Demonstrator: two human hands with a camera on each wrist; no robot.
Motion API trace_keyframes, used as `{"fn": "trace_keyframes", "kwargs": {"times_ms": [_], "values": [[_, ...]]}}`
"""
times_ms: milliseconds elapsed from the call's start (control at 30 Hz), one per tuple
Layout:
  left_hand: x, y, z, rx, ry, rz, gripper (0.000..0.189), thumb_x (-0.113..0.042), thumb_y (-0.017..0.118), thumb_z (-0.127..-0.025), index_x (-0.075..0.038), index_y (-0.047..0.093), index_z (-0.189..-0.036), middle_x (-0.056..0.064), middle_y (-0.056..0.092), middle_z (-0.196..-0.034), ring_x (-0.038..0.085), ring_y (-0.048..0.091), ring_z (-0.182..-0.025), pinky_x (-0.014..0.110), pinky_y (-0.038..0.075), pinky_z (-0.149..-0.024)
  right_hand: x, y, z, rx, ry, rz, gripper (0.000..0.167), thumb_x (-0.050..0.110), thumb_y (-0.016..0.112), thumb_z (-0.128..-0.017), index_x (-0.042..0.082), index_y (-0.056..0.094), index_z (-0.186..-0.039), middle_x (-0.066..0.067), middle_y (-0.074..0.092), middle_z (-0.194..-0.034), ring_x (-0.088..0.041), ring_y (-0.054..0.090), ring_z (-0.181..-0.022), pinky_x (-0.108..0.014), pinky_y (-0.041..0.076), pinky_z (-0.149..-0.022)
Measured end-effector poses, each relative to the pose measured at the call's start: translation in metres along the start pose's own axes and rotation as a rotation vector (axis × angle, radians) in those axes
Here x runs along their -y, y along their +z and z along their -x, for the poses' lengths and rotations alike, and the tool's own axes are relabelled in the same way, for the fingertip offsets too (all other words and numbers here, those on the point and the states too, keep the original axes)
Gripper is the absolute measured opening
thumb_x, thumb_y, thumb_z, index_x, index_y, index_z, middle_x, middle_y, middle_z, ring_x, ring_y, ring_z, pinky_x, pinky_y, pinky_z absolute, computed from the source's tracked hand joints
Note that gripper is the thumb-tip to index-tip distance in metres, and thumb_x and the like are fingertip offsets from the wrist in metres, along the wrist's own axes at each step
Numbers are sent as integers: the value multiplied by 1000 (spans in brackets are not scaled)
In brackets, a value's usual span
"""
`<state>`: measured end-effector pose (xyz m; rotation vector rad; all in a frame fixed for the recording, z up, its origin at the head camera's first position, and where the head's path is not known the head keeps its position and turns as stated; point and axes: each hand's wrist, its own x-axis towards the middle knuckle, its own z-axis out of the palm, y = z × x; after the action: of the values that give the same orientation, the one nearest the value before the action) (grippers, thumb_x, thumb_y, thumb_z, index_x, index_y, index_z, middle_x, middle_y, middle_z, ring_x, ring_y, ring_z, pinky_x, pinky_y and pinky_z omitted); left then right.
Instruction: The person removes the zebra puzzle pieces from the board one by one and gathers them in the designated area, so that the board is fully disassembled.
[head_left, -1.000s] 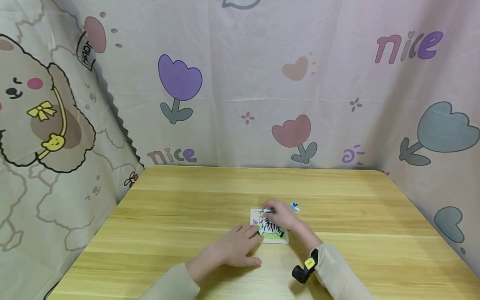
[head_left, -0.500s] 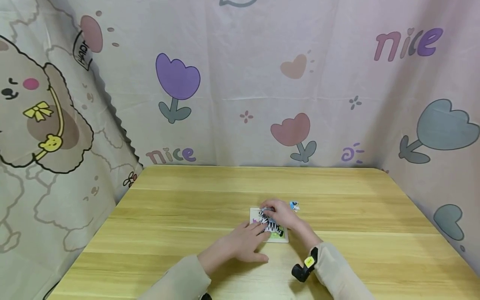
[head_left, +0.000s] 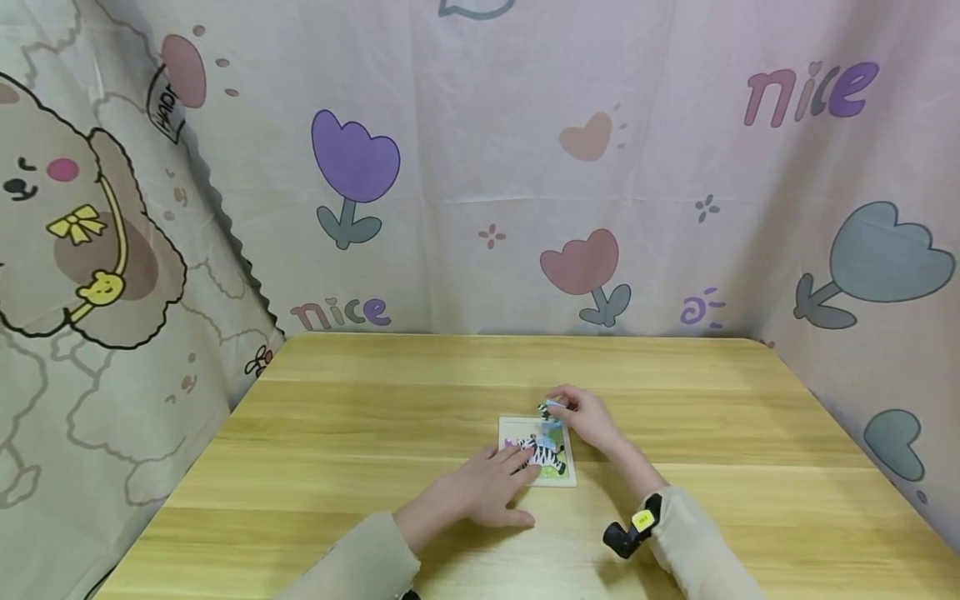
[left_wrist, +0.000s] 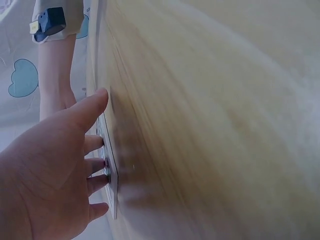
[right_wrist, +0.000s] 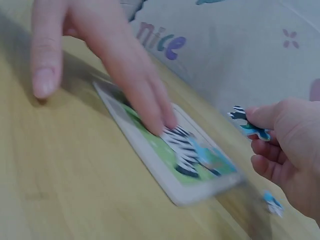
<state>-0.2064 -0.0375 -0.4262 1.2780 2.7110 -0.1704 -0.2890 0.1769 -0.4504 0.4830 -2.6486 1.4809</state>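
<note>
A puzzle board (head_left: 514, 427) lies flat on the wooden table (head_left: 360, 417), in front of the person, with a striped zebra (head_left: 550, 458) showing in its picture. Taking the board as the centre of the clock, with twelve on the far side from the person, the left hand (head_left: 483, 492) comes in from about eight o'clock; its fingers are straight and spread, resting on the picture, while its thumb reaches toward three, clear of the board. The right hand (head_left: 592, 421), at about two o'clock, pinches a small loose piece (right_wrist: 251, 130) between thumb and fingers. That piece has black and white stripes and some blue, and is held off the table just beyond the board's edge, near twelve to one o'clock. In the right wrist view, a second piece (right_wrist: 272, 202) lies on the table at about four o'clock from the board, near the right hand. A small black camera (head_left: 618, 542) with a yellow label is strapped at the right sleeve (head_left: 701, 542), around four o'clock. A printed curtain (head_left: 480, 108) hangs behind the table, with a purple tulip (head_left: 356, 158) toward eleven and a blue tulip (head_left: 892, 250) toward two.
</note>
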Motion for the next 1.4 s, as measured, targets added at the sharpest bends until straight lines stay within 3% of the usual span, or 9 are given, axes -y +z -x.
{"fn": "trace_keyframes", "kwargs": {"times_ms": [200, 367, 600, 1000, 1400], "values": [[0, 1, 5, -12, 11, 20, 73, -62, 40, -89, -16, 31, -145, 8, 24, -151, 24, 23, -137, 44, 22, -110, -17, -27, 9, -83, 88, 17, 19, 10, 68, -83, -1, 64, -97, -1, 60, -72, -14, 52, -63, -23, 44, -57], [2, 3, 12, -11, -7, 59, 73, -61, 41, -89, -15, 32, -145, 9, 23, -151, 25, 21, -138, 44, 21, -110, -33, -51, 18, -141, 115, 73, 19, 11, 68, -83, -3, 64, -96, -3, 63, -74, -15, 52, -65, -24, 43, -58], [4, 6, 22, -22, -33, 94, 73, -61, 44, -88, -16, 33, -145, 9, 23, -151, 24, 22, -138, 44, 20, -110, -51, -73, 27, -149, 157, 162, 19, 15, 66, -86, -2, 66, -97, -3, 61, -78, -14, 50, -70, -26, 41, -61], [4, 9, 25, 0, -46, 110, 73, -62, 43, -88, -18, 31, -146, 8, 19, -152, 24, 19, -139, 45, 19, -111, -59, -69, 21, -144, 184, 303, 15, 14, 65, -86, 0, 66, -94, -10, 64, -88, -22, 56, -80, -36, 45, -71], [5, 9, 25, -8, -43, 106, 73, -62, 42, -88, -18, 31, -146, 8, 19, -152, 24, 19, -139, 45, 19, -110, -50, -65, 18, -152, 167, 426, 17, 16, 67, -84, -1, 66, -89, -9, 63, -83, -27, 57, -81, -45, 45, -74]]}}
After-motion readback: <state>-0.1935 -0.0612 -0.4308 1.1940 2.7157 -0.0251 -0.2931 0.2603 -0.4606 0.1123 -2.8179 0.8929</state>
